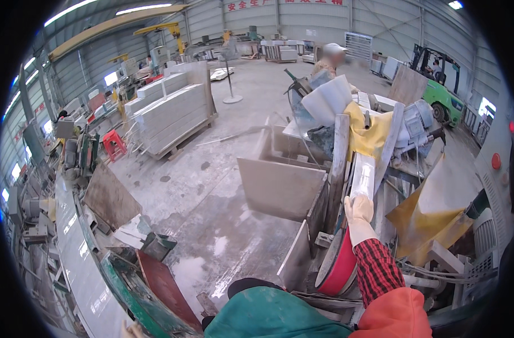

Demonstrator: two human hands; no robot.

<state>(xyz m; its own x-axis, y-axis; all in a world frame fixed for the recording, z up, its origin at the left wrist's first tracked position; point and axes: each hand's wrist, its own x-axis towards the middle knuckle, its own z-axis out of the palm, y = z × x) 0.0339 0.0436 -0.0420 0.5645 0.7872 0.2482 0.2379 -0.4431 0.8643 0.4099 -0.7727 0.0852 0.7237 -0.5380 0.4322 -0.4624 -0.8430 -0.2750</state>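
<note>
My right hand (pixel 359 213), in a pale glove below a red-and-black checked sleeve, is at the near end of a glossy white stone strip (pixel 363 176). The fingers appear closed over that end. The strip lies lengthwise on a narrow machine bed, and its far part passes under a yellow cloth flap (pixel 366 130). Beneath my wrist is the red rim of a belt or wheel (pixel 340 265). Only a bit of my left hand (pixel 134 329) shows at the lower edge, beside a long pale polished slab (pixel 90 270); its fingers are too cut off to read.
Upright grey boards (pixel 282 188) stand left of the machine, with a motor (pixel 417 115) on its right. A person (pixel 329 59) in a white cap is at its far end. Farther off are stacked slabs (pixel 172 112), a red stool (pixel 115 145) and a green forklift (pixel 441 96).
</note>
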